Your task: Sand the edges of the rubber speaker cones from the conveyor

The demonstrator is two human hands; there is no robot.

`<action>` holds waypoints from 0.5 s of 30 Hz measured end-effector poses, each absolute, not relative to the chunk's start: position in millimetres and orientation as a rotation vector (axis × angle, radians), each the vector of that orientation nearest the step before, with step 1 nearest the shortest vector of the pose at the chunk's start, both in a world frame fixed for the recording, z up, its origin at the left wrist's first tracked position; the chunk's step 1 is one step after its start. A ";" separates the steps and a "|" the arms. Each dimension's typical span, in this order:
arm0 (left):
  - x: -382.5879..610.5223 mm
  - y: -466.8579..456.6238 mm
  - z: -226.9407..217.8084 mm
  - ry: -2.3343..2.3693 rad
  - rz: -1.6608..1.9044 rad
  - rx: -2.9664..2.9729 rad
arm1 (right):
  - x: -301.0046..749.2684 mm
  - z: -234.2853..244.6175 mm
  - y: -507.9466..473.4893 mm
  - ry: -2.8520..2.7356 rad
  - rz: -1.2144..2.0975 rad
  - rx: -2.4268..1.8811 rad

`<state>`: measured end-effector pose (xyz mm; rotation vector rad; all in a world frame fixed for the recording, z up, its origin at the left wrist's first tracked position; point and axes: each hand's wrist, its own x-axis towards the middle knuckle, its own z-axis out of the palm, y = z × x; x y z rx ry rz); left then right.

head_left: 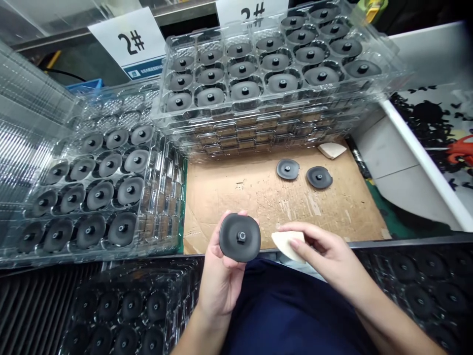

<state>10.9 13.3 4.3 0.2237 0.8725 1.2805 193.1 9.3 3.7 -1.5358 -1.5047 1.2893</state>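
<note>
My left hand (pixel 218 276) holds a dark grey rounded-square disc (pixel 239 238) with a small centre knob, face up, above the near table edge. Just to its right, my right hand (pixel 325 254) pinches a small white wedge-shaped pad (pixel 286 243). Two more grey discs (pixel 287 169) (pixel 319 177) lie loose on the brown cardboard sheet (pixel 258 197) behind them.
A stack of clear plastic trays (pixel 266 64) filled with discs stands at the back. Another filled tray stack (pixel 96 182) sits on the left. More trays (pixel 125 315) lie low at the near left and near right (pixel 424 291). A second white pad (pixel 331 150) rests on the cardboard. White "2#" signs (pixel 129 42) stand behind.
</note>
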 end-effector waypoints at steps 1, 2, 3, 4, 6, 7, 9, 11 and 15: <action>12.4 12.7 5.1 0.872 1.272 0.226 | 191.5 6.8 10.4 -1.506 1.236 -1.537; 13.7 11.6 5.9 0.874 1.264 0.228 | 188.0 12.3 12.2 -1.515 1.175 -1.514; 14.8 10.3 6.5 0.878 1.259 0.230 | 182.7 19.2 14.5 -1.534 1.114 -1.462; 15.5 8.6 7.0 0.882 1.253 0.233 | 176.0 26.8 17.2 -1.569 1.054 -1.380; 15.1 5.2 6.9 0.895 1.229 0.240 | 161.6 40.3 22.4 -1.687 0.927 -1.155; 14.0 3.7 6.3 0.914 1.210 0.242 | 155.1 45.1 24.8 -1.758 0.873 -1.041; 11.0 1.8 4.3 0.963 1.173 0.248 | 146.1 50.4 28.8 -1.904 0.892 -0.889; 9.1 1.4 2.3 1.008 1.163 0.238 | 141.9 51.2 32.3 -2.019 1.061 -0.868; 12.4 2.3 2.9 0.985 1.070 0.246 | 138.9 47.7 36.0 -1.934 0.922 -0.985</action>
